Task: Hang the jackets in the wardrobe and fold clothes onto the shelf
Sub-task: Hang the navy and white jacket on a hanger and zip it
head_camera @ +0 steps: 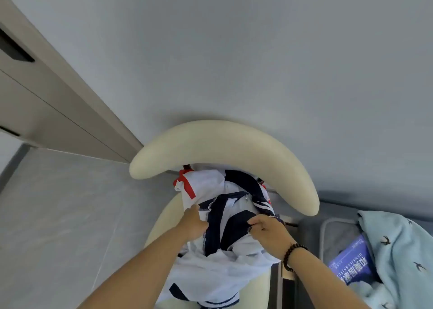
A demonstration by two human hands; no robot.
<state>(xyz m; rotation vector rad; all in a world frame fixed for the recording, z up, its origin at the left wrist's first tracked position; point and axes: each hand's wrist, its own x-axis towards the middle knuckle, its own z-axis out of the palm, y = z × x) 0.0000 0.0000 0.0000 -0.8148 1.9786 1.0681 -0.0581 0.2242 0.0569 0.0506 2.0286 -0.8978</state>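
A white jacket [210, 269] with navy panels and red trim lies bunched on the seat of a cream chair [222, 144]. My left hand [193, 222] grips the jacket's white front edge beside the zipper. My right hand [267, 231], with a dark bead bracelet on its wrist, pinches the navy collar part on the other side. Both hands hold the garment just above the seat, below the chair's curved backrest. The lower hem hangs toward me over the seat's front.
A light blue blanket with bird prints [398, 250] and a blue book-like package [351, 266] sit in a grey bin at the right. Beige wardrobe doors [46, 93] run along the left. Grey tile floor [58, 215] lies left of the chair; a plain wall is behind.
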